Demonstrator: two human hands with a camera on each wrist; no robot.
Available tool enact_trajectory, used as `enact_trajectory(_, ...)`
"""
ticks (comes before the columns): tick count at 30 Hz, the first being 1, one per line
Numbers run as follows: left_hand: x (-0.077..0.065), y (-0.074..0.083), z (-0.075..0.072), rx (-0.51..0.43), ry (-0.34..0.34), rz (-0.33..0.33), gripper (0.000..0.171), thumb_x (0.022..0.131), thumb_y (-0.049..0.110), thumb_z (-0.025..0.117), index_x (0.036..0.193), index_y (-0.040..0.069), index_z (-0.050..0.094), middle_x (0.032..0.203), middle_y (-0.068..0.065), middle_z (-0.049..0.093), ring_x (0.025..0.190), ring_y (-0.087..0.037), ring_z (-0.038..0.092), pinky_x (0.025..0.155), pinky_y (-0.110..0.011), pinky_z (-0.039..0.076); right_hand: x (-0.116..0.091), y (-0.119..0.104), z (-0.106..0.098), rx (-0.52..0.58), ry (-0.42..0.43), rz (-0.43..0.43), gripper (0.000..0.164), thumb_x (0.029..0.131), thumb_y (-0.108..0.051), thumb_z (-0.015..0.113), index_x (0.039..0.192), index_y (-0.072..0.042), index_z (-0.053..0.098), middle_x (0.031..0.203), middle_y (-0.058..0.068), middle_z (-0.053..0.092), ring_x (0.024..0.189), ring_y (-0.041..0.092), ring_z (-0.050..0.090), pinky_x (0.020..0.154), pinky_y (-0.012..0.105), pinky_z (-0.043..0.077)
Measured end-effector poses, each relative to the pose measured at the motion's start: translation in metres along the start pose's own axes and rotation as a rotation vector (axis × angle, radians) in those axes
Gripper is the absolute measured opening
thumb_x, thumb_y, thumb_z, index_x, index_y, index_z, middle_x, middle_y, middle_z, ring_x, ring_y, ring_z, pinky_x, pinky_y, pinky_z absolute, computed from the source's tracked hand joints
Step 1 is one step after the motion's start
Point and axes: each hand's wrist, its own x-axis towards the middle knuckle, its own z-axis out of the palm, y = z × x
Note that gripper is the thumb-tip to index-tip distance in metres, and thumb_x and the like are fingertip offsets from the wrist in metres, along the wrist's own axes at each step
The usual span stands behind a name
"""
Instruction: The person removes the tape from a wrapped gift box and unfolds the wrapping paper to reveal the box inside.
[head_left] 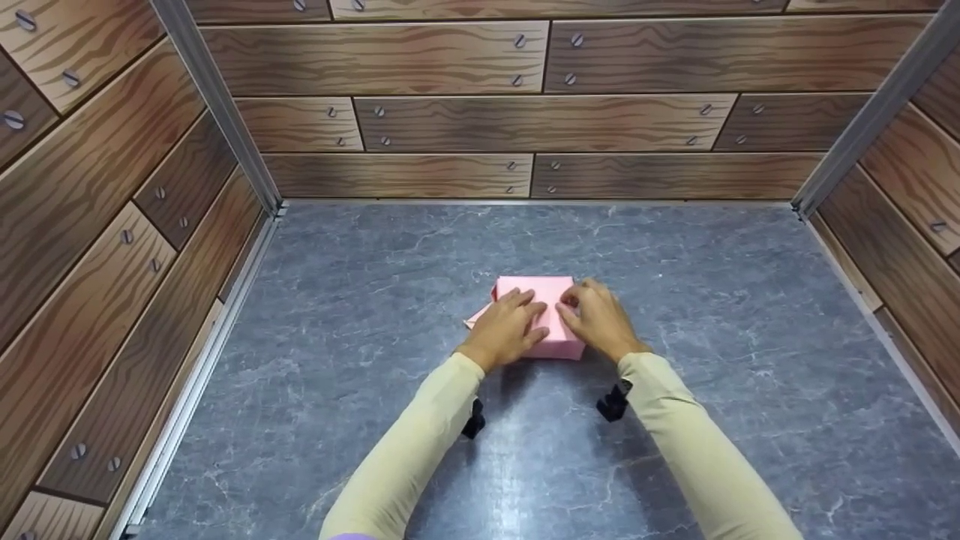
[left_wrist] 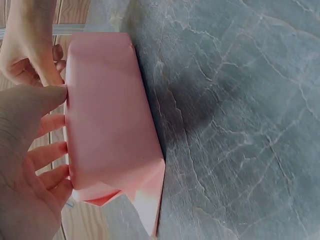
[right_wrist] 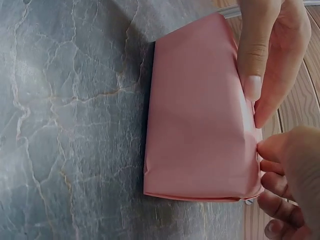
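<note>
A box wrapped in pink paper [head_left: 556, 330] sits on the grey floor between both hands. My left hand [head_left: 506, 330] rests on its top with fingers spread and fairly straight; in the left wrist view the thumb and fingertips touch the upper edge. My right hand [head_left: 598, 319] bends over the box's right part, thumb and fingertips close together at the top paper. Whether they pinch the paper there is hidden. At the left end, a pointed paper flap [left_wrist: 150, 202] sticks out unfolded. The right end, in the right wrist view, shows a folded paper edge [right_wrist: 195, 196].
The grey marbled surface [head_left: 360, 315] surrounds the box. Wood-patterned panels [head_left: 450, 124] stand at the back and on both sides, with metal rails [head_left: 214, 337] along the edges. Black wrist mounts [head_left: 613, 401] hang below the sleeves.
</note>
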Motion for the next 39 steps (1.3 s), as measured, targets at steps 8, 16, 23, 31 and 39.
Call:
enact_trajectory(8,0.001,-0.001,0.0,-0.023,0.009,0.011,0.045,0.1,0.034,0.062,0.137,0.007,0.062,0.147,-0.016,0.053,0.139,-0.036,0.046,0.119,-0.039,0.033,0.002,0.006,-0.001,0.044,-0.052,-0.097,0.009,0.092,-0.003,0.07,0.099,-0.001,0.074,0.094,0.014,0.061,0.081,0.032,0.063,0.072,0.048,0.055)
enact_trajectory(16,0.003,-0.001,-0.003,-0.013,0.015,0.013,0.045,0.1,0.034,0.063,0.137,0.007,0.063,0.147,-0.016,0.053,0.139,-0.036,0.047,0.119,-0.038,0.033,0.007,0.008,0.001,0.118,-0.058,-0.055,0.008,0.091,-0.008,0.074,0.092,-0.002,0.069,0.09,0.012,0.06,0.078,0.027,0.059,0.069,0.043,0.052)
enact_trajectory(23,0.002,0.0,0.001,-0.008,0.032,0.023,0.044,0.099,0.033,0.065,0.135,0.007,0.064,0.145,-0.018,0.055,0.137,-0.036,0.049,0.118,-0.038,0.035,0.012,0.003,0.003,0.053,-0.096,-0.002,0.007,0.092,-0.004,0.069,0.094,0.002,0.064,0.092,0.015,0.059,0.086,0.036,0.06,0.079,0.052,0.052)
enact_trajectory(31,0.003,0.0,0.0,-0.009,-0.002,0.001,0.043,0.1,0.035,0.062,0.135,0.01,0.064,0.148,-0.016,0.053,0.14,-0.035,0.045,0.119,-0.039,0.033,0.012,0.01,-0.001,0.213,-0.089,0.038,0.005,0.093,0.005,0.064,0.09,0.003,0.061,0.087,0.016,0.065,0.082,0.03,0.061,0.077,0.046,0.052)
enact_trajectory(39,0.002,0.002,-0.001,-0.027,-0.01,-0.014,0.045,0.1,0.036,0.062,0.137,0.01,0.063,0.15,-0.015,0.051,0.141,-0.035,0.043,0.12,-0.04,0.031,0.016,0.004,-0.008,0.246,-0.099,0.141,0.013,0.092,-0.009,0.071,0.084,0.0,0.066,0.076,0.007,0.065,0.07,0.017,0.057,0.064,0.029,0.047)
